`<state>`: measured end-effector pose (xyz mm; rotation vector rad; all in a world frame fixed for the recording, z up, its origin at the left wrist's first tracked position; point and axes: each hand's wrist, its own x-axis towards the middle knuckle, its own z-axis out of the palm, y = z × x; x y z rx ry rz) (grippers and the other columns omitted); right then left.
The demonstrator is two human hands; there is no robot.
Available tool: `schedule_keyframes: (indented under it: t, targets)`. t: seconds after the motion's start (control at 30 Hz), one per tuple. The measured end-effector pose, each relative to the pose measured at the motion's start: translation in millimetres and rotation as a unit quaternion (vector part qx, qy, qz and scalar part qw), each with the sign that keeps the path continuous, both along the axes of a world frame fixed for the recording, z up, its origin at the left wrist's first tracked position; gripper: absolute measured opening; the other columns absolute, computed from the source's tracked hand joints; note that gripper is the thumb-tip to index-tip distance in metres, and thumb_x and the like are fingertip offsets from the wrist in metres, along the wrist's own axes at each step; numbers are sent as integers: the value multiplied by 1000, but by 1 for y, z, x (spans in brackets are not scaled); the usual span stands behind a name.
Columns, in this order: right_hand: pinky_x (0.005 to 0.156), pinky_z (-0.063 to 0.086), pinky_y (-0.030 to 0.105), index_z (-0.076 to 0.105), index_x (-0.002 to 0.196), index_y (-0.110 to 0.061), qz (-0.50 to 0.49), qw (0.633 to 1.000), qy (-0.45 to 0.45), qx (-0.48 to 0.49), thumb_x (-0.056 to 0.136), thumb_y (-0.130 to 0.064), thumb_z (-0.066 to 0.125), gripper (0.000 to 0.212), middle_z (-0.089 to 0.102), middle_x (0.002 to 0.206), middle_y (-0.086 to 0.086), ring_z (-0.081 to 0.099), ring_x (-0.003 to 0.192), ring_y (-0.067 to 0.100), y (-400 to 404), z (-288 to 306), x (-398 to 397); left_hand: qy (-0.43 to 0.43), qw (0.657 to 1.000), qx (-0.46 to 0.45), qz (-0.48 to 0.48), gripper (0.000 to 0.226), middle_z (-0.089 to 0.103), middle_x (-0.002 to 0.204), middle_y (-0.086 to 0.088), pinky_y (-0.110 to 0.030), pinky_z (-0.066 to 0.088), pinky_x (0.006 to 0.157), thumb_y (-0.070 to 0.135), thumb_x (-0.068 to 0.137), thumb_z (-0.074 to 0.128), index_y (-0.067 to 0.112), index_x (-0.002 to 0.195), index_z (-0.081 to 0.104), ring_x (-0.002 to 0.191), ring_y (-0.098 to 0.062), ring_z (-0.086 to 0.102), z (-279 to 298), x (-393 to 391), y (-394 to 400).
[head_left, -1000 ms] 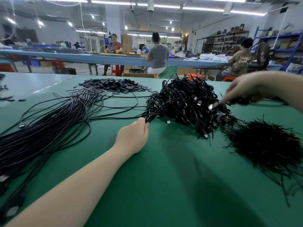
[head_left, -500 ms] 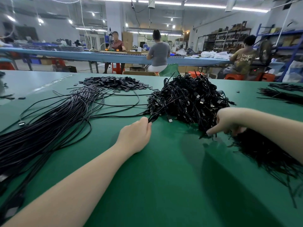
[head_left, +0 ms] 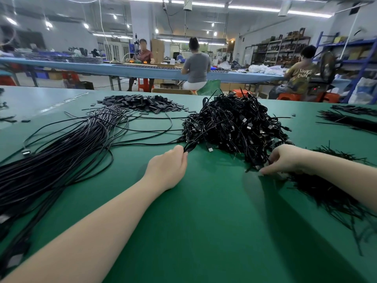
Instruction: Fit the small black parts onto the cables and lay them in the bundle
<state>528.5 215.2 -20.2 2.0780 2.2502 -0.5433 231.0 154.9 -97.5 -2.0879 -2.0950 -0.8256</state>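
A tangled heap of black cables (head_left: 234, 127) with small connectors lies in the middle of the green table (head_left: 193, 231). My left hand (head_left: 167, 168) grips a few cable ends at the heap's near left edge. My right hand (head_left: 285, 158) rests at the heap's near right edge, fingers curled down between the heap and a pile of thin black strands (head_left: 326, 193); what it holds is hidden. A long bundle of cables (head_left: 51, 160) stretches along the left. A pile of small flat black parts (head_left: 140, 103) lies behind it.
More thin black strands (head_left: 350, 119) lie at the far right. A few loose black parts (head_left: 12, 119) sit at the far left. Beyond the table, three people sit at a long blue bench (head_left: 122, 68), with shelves behind.
My right hand came down from the far right of the heap to its near right edge beside the strand pile. My left hand has kept its grip on the cable ends.
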Motion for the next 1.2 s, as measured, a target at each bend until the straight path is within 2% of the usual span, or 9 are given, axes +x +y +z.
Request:
schedule_keyframes:
  t: [0.07,0.13,0.27,0.37,0.67,0.87,0.97,1.07,1.2]
  targets:
    - [87,45,27,63,105,-26,41,999,-17,-11,69,-56,77,48,54,103,-6,54,100,15,-3,7,7,1,1000,-1,2,31,44,66,6,-34,25,56,36,102,26,21,75,27,54,-17,40,0,1,0]
    - [99,40,29,61,112,-34,63,997,-18,-28,74,-54,73,45,53,114,-9,51,111,15,-4,14,15,3,1000,-1,5,31,44,66,6,-34,25,55,36,102,26,20,76,28,53,-15,39,1,1,0]
    - [93,47,28,63,120,-22,79,980,-144,113,90,-16,58,31,62,123,1,58,110,20,11,3,26,7,1000,-4,4,30,43,67,7,-34,27,57,36,102,26,20,77,29,56,-20,41,1,2,0]
    - [64,50,30,61,94,-11,60,951,-273,132,87,0,48,19,62,94,4,59,77,23,10,-9,21,6,1000,-5,2,30,42,66,7,-34,27,59,35,103,26,19,78,30,55,-18,39,1,1,-1]
    - [51,32,25,34,64,-18,115,847,-467,227,81,1,51,31,41,66,-6,49,70,21,7,-7,16,9,1000,-1,-3,31,42,67,6,-35,28,59,35,103,26,20,76,26,58,-23,41,2,2,-2]
    - [67,54,28,72,95,-24,90,919,-332,191,91,-30,59,14,67,90,-5,64,84,19,4,8,21,-111,992,-34,-42,36,48,69,-1,-33,26,52,36,102,28,16,73,29,60,-20,43,3,-5,2]
    - [63,55,30,75,102,-22,74,950,-126,277,92,-33,62,20,72,92,-1,62,67,16,1,15,16,-197,977,-55,-66,35,55,75,-2,-36,39,65,40,101,30,16,78,41,67,-21,47,2,-11,7]
    - [42,41,13,73,104,-14,56,875,177,448,88,-27,67,21,66,67,-10,51,40,4,-12,23,-13,-292,947,-86,-98,30,56,74,5,-33,42,69,38,101,33,26,80,51,65,-16,48,2,-12,12]
    - [53,41,4,75,98,-22,144,855,344,361,80,-26,76,19,63,66,-23,57,50,-7,-41,17,-88,-379,912,-79,-135,28,46,63,6,-23,37,52,31,101,35,19,79,47,53,-12,41,6,-3,14]
